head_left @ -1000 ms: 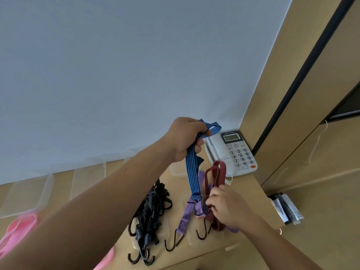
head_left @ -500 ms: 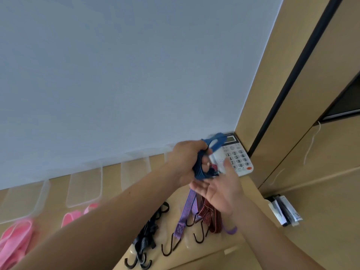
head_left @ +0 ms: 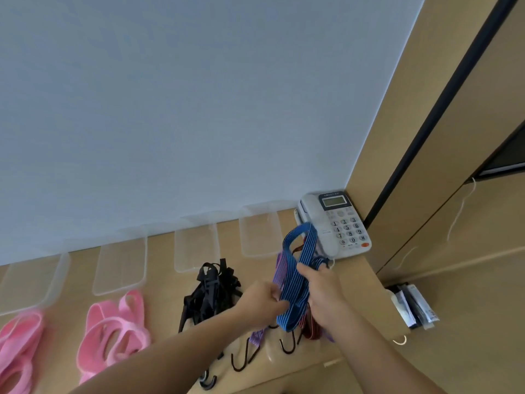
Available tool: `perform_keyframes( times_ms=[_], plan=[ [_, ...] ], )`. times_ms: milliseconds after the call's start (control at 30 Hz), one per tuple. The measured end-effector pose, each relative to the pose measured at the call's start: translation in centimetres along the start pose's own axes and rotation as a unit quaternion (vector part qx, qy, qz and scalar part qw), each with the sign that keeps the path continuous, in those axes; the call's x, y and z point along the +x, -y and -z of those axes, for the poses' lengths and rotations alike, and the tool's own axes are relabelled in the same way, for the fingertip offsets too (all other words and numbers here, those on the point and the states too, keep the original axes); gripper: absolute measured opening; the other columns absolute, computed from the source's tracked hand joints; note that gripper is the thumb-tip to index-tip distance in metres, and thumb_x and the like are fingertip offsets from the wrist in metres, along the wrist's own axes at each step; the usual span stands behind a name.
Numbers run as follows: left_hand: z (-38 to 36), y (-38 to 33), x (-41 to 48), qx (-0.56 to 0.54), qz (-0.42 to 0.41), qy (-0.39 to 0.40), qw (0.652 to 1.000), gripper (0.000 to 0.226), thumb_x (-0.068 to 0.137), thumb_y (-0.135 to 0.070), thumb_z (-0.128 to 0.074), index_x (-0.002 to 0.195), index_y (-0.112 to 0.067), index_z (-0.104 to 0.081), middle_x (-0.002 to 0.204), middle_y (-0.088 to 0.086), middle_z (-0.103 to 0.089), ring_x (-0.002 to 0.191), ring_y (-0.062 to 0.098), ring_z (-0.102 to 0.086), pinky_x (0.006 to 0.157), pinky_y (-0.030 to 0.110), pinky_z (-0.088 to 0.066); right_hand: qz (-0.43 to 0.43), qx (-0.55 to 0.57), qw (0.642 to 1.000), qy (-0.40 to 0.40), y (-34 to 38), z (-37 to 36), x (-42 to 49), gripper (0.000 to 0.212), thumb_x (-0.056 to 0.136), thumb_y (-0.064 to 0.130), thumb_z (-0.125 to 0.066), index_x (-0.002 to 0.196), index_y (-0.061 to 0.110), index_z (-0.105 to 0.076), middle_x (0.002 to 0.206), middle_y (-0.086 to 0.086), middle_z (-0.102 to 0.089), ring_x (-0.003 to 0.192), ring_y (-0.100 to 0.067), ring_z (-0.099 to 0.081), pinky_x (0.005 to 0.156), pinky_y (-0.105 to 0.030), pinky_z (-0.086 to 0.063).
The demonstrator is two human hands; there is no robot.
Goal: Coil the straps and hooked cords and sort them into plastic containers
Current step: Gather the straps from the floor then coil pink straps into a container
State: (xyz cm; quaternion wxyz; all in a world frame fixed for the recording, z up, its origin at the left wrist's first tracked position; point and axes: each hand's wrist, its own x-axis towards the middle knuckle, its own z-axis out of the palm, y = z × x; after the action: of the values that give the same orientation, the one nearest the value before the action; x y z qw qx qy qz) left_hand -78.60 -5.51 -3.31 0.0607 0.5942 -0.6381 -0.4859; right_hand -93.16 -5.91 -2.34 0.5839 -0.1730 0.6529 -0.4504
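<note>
From the head camera, the blue striped cord (head_left: 295, 282) is held folded into a long loop above the wooden table (head_left: 352, 282), in front of the telephone (head_left: 335, 223); the right hand (head_left: 324, 291) wraps its fingers round the loop's middle; the left hand (head_left: 261, 305) pinches its lower part with curled fingers. Beneath the hands lie a purple cord (head_left: 279, 268) and a red cord (head_left: 311, 329), dark hooks (head_left: 287, 346) towards the table edge; black cords (head_left: 210, 291) sit heaped to the left; pink straps (head_left: 113, 328) lie further left; clear containers (head_left: 260, 253) line the wall.
</note>
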Motion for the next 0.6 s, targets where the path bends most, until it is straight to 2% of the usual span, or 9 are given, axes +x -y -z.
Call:
perform_keyframes(
  times_ms=[33,100,167,200,267,367,433,500,600],
  plan=[
    [-0.2,0.5,0.4,0.04,0.005,0.005,0.999,0.019,0.092,-0.027,-0.061,0.103,-0.014,-0.068,0.086,-0.001,-0.067,0.068,0.007,-0.061,0.062,0.022,-0.051,-0.018,-0.015,1.0,-0.009,-1.0,0.0,0.5,0.01,0.093,0.01,-0.063,0.098,0.002,-0.062,0.106,-0.024,-0.069,0.094,-0.042,-0.067,0.086,-0.056,-0.053],
    [-0.3,1.2,0.8,0.113,0.009,0.014,0.993,0.031,0.093,-0.025,-0.056,0.122,-0.016,-0.062,0.1,-0.001,-0.068,0.076,0.011,-0.062,0.062,0.022,-0.051,-0.058,-0.041,0.997,-0.002,-2.2,0.2,1.2,0.017,0.092,0.012,-0.064,0.105,0.001,-0.061,0.107,-0.02,-0.069,0.094,-0.036,-0.068,0.086,-0.05,-0.055],
    [-0.6,1.9,1.2,0.183,0.002,0.01,0.983,0.041,0.093,-0.022,-0.051,0.133,-0.021,-0.052,0.112,0.001,-0.067,0.082,0.014,-0.063,0.064,0.024,-0.052,-0.077,-0.088,0.993,0.004,-2.6,0.9,1.9,0.025,0.088,0.015,-0.068,0.109,0.002,-0.062,0.105,-0.016,-0.07,0.093,-0.028,-0.068,0.083,-0.044,-0.058],
    [-0.8,2.0,1.4,0.223,-0.004,0.004,0.975,0.044,0.092,-0.022,-0.049,0.135,-0.023,-0.049,0.114,0.002,-0.066,0.088,0.018,-0.064,0.069,0.03,-0.055,-0.073,-0.131,0.989,0.0,-2.6,1.4,2.1,0.027,0.085,0.018,-0.071,0.107,0.003,-0.063,0.101,-0.014,-0.07,0.088,-0.024,-0.067,0.076,-0.038,-0.059],
    [-1.2,2.0,1.7,0.318,-0.022,-0.01,0.948,0.045,0.093,-0.026,-0.048,0.137,-0.023,-0.043,0.115,0.006,-0.062,0.097,0.026,-0.062,0.078,0.039,-0.054,-0.046,-0.225,0.973,-0.01,-2.3,2.4,2.2,0.025,0.081,0.025,-0.072,0.093,0.004,-0.066,0.079,-0.009,-0.065,0.068,-0.02,-0.059,0.057,-0.031,-0.048],
    [-2.1,1.8,2.2,0.412,-0.053,-0.018,0.909,0.057,0.098,-0.039,-0.049,0.148,-0.022,-0.029,0.126,0.01,-0.053,0.111,0.03,-0.051,0.088,0.043,-0.048,0.032,-0.38,0.924,-0.013,-2.0,3.4,2.4,0.033,0.082,0.042,-0.067,0.067,0.014,-0.058,0.057,0.002,-0.058,0.053,-0.018,-0.056,0.052,-0.031,-0.042],
    [-2.8,1.9,2.5,0.419,-0.067,-0.014,0.905,0.07,0.099,-0.038,-0.048,0.156,-0.021,-0.011,0.137,0.01,-0.044,0.12,0.03,-0.043,0.097,0.044,-0.045,0.084,-0.473,0.877,-0.016,-2.1,3.6,2.5,0.038,0.085,0.052,-0.06,0.069,0.017,-0.062,0.063,0.007,-0.064,0.059,-0.013,-0.061,0.056,-0.028,-0.047],
    [-3.3,1.8,2.9,0.388,-0.063,0.001,0.919,0.077,0.097,-0.029,-0.046,0.157,-0.019,0.001,0.147,0.01,-0.034,0.128,0.03,-0.035,0.106,0.045,-0.04,0.103,-0.529,0.842,-0.02,-2.3,3.7,2.6,0.037,0.086,0.055,-0.056,0.087,0.019,-0.066,0.079,0.006,-0.067,0.071,-0.013,-0.062,0.065,-0.03,-0.05],
    [-3.5,1.2,3.4,0.315,-0.047,0.063,0.946,0.077,0.096,-0.027,-0.043,0.157,-0.012,0.001,0.16,0.01,-0.017,0.144,0.032,-0.019,0.119,0.042,-0.024,0.103,-0.573,0.812,-0.045,-2.4,3.9,2.8,0.051,0.085,0.057,-0.054,0.113,0.014,-0.057,0.105,-0.001,-0.063,0.091,-0.021,-0.062,0.074,-0.031,-0.05]
  ],
)
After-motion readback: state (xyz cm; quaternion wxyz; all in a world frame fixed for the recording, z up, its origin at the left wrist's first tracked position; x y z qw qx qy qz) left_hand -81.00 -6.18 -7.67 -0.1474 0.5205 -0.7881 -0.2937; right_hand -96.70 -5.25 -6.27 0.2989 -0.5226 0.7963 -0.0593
